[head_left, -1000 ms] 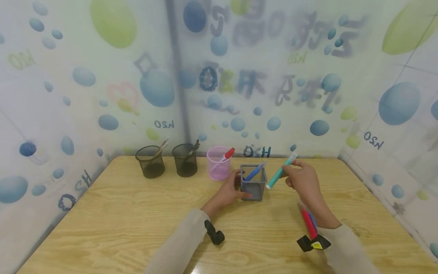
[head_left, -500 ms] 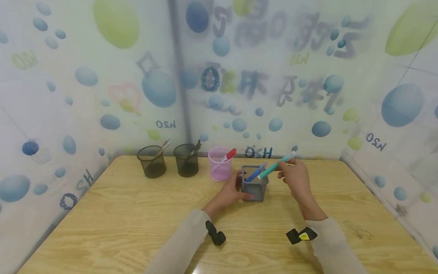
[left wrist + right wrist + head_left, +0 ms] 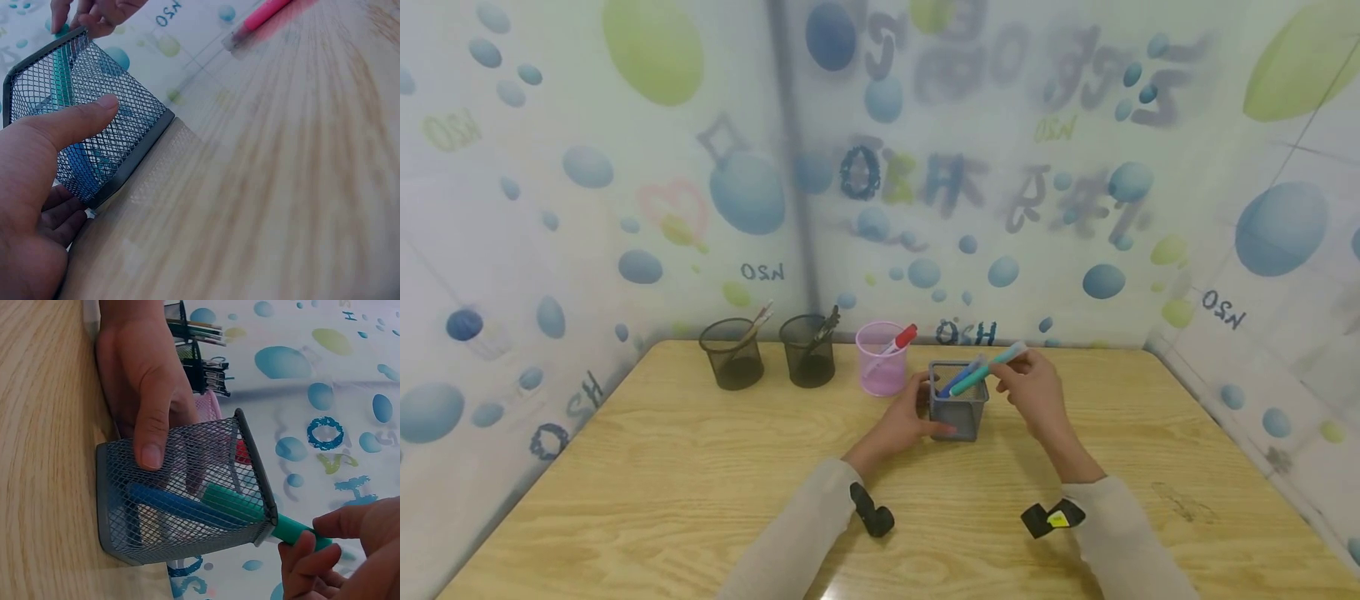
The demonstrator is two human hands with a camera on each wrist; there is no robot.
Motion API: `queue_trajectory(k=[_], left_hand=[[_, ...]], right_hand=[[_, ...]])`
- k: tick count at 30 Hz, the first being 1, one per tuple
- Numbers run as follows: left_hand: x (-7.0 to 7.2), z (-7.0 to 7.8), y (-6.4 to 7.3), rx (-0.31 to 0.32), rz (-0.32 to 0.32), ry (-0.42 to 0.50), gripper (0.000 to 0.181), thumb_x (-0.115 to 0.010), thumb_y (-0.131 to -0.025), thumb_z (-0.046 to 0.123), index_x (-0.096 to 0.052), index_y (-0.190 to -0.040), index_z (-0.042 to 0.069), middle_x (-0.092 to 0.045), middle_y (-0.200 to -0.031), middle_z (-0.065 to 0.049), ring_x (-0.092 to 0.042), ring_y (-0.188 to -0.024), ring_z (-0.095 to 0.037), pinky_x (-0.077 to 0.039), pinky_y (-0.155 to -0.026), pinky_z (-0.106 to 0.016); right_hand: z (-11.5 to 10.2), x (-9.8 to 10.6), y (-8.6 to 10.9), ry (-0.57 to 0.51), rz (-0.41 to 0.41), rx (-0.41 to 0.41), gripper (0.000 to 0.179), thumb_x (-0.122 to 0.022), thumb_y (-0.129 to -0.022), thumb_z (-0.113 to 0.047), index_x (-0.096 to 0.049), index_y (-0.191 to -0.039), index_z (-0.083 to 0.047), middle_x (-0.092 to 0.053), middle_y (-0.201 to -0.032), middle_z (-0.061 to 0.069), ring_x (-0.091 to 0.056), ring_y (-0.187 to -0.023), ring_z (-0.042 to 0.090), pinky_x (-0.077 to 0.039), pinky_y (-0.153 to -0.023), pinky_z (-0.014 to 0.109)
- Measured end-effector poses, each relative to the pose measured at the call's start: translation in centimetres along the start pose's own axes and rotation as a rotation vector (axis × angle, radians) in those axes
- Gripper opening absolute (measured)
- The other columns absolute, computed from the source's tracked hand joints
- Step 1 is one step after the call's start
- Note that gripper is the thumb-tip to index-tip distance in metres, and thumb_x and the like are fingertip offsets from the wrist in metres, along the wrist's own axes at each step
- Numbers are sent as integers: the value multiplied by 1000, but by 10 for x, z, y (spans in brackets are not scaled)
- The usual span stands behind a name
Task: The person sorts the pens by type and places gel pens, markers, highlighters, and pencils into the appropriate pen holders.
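A grey square mesh pen holder [image 3: 953,419] stands on the wooden table, gripped at its left side by my left hand [image 3: 897,423], the thumb across its near face. Inside it leans a blue marker [image 3: 181,506]. My right hand [image 3: 1036,396] pinches a teal marker [image 3: 981,377] near its upper end. The marker slants over the rim, and its lower end is inside the holder beside the blue one, as the right wrist view shows. A pink-red marker [image 3: 265,15] lies on the table in the left wrist view; my right arm hides it in the head view.
Left of the holder stand a pink mesh cup [image 3: 882,379] with a red-capped marker [image 3: 901,338], a black mesh cup [image 3: 810,365] with black items, and another black mesh cup [image 3: 737,371] with thin sticks. Behind them rises a patterned wall [image 3: 880,292] at the table's back edge.
My right hand has moved left with the teal marker, whose lower end went from beside the holder over its rim and inside. The left hand keeps its grip on the holder.
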State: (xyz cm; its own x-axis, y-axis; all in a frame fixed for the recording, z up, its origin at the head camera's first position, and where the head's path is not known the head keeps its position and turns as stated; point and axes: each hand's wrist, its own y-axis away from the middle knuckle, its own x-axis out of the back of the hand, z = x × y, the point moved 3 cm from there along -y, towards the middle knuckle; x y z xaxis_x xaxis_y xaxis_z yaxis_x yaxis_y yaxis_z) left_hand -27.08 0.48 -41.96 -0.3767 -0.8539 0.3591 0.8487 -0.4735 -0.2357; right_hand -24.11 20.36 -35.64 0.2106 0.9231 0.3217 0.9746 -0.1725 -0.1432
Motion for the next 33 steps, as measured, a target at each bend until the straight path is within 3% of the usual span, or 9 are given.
queue_trajectory(k=[7,20,28,33], left_hand=[[0,0,-1,-9,3,-4,80,-81,-75,7,-34,-140,-1,-54,-124,-16,-52,-112,-26,-38,-100,-42],[0,3,1,5,-4,39,76,-81,-76,6,-36,-137,6,-53,-124,-16,-52,-110,-25,-40,-99,-41],[1,3,1,10,-8,28,78,-81,-75,6,-36,-138,4,-52,-125,-15,-52,-110,-23,-39,-99,-39],[1,3,1,16,-8,31,79,-81,-75,6,-35,-139,3,-52,-125,-16,-51,-112,-25,-38,-100,-41]], right_hand=[[2,-4,-1,1,-1,-11,25,-63,-93,-20,-58,-106,1,-62,-86,6,-55,-67,15,-46,-57,28],[2,-5,0,58,-30,-6,28,-64,-93,-24,-60,-109,-2,-63,-98,16,-57,-77,22,-49,-67,35],[0,0,4,149,-24,33,29,-63,-93,-29,-61,-109,-5,-65,-101,14,-60,-85,26,-49,-70,34],[-4,8,12,272,-32,106,32,-62,-93,-33,-61,-110,-6,-65,-102,11,-59,-97,30,-49,-74,40]])
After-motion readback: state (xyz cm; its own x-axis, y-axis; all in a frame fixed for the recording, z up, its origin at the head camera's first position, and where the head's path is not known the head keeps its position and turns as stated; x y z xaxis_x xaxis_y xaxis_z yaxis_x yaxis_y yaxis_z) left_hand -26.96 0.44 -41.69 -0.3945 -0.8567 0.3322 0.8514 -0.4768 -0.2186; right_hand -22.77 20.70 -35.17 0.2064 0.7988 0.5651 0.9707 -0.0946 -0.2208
